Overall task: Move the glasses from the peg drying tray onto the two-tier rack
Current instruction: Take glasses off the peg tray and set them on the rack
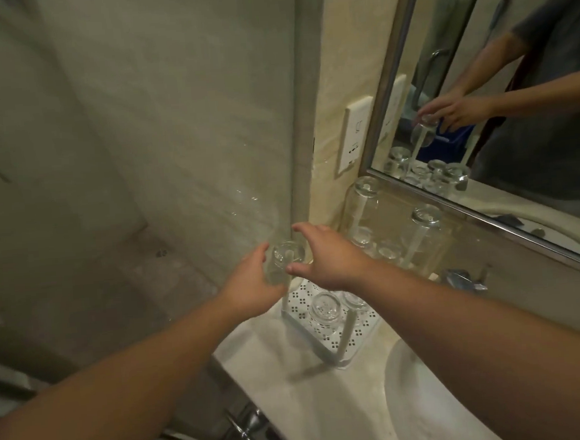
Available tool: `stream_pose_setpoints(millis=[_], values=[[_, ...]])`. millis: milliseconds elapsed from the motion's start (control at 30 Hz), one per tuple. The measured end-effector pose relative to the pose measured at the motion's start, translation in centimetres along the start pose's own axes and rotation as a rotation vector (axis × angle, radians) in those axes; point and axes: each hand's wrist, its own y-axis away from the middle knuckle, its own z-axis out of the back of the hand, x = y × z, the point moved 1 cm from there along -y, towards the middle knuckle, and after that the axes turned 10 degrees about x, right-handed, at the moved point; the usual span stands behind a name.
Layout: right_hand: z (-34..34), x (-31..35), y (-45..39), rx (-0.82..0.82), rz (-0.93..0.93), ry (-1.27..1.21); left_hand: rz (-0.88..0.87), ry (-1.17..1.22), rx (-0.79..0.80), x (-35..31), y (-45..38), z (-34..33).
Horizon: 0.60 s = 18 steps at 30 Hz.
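While a glass shower wall stands at left, the left hand grips an upturned glass above the white rack; the right hand hovers spread, thumb touching it. Two glasses sit on the rack's lower tier. Further right, more glasses stand on pegs beside the mirror, on a marble counter.

Two hands, about seven glasses, one rack, one mirror.
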Motion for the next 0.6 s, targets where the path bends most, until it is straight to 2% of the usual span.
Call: stream_pose_setpoints(millis=[233,400,600], values=[[-1.7,-0.2,-2.1,0.019,-0.019,-0.038,-0.001,0.154,-0.040,1.6,-2.6,-1.8],[-2.3,0.2,-2.8,-0.008,-0.016,-0.051,-0.047,0.100,-0.062,2.2,-3.7,-2.8],[-2.5,0.2,-3.2,-0.003,-0.028,0.017,-0.114,0.171,-0.110,2.2,-4.2,-3.4]])
